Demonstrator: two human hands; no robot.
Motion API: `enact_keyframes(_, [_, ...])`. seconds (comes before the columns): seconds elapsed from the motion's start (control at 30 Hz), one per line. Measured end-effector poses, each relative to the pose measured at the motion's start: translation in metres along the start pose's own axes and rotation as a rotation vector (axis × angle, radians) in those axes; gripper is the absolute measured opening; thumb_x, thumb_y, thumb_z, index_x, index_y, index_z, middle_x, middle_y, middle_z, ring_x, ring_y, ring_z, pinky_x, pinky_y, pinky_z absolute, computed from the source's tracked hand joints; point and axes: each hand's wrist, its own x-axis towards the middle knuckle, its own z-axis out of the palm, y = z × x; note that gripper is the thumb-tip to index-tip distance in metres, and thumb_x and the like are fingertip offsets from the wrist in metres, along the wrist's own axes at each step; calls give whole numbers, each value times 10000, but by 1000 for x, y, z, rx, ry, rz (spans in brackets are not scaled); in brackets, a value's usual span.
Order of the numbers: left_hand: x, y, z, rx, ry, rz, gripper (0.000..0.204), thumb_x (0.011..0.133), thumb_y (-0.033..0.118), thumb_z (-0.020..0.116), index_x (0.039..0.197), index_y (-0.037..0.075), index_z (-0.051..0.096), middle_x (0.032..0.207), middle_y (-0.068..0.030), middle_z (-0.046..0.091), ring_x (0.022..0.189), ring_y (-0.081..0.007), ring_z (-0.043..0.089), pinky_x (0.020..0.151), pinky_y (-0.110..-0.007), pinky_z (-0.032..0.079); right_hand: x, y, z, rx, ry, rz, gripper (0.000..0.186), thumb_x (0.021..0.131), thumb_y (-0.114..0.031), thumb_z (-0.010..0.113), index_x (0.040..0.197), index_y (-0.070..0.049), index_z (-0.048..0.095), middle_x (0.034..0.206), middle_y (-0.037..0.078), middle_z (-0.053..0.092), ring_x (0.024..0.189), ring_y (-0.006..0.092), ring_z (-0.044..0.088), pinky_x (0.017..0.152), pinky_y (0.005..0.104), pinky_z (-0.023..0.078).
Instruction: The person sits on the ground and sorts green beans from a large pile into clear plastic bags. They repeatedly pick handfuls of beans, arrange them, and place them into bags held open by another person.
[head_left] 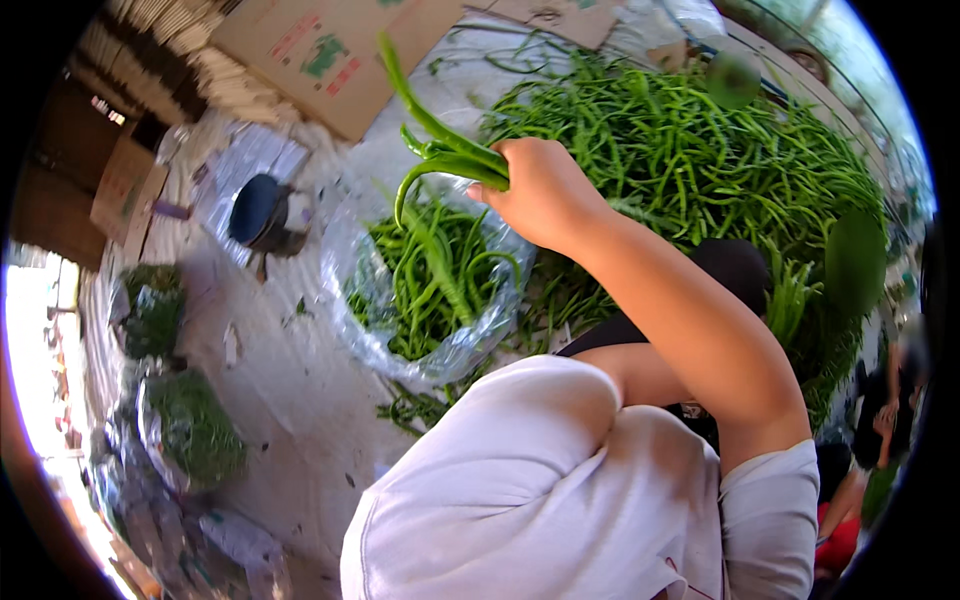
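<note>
My right hand (535,190) is closed round several long green chilli peppers (440,140), lifted above an open clear plastic bag (345,330) that holds more of the same peppers (410,290). Behind the hand spreads a large heap of loose green peppers (640,130), reaching round to the right of my body. My right forearm crosses the middle of the view. My left hand does not show; it is hidden behind my body or my right arm.
A dark bucket (255,215), filled plastic bags of greens (190,430) and a pale ground sheet (285,420) lie to the left. Cardboard (310,60) lies at the top. At the far right edge are other people's arms (880,430).
</note>
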Motion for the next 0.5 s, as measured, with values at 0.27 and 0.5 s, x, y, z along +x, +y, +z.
enact_keyframes(0.27, [41,27,-24,-21,-180,-135,343,909,282,622,1192,93,580,1114,-118,616,952,-240,609,768,-376,528,-120,60,-226,1011,399,389,246,866,-212,674,1019,-39,591,816,69,604,672,128,567,580,255,465])
enact_keyframes(0.5, [96,18,-28,74,-231,-97,431,738,-145,658,1125,15,555,1029,-137,636,873,-260,644,747,-400,580,-337,70,-288,874,948,471,323,870,-168,658,1142,-10,584,824,55,600,637,120,567,542,254,473])
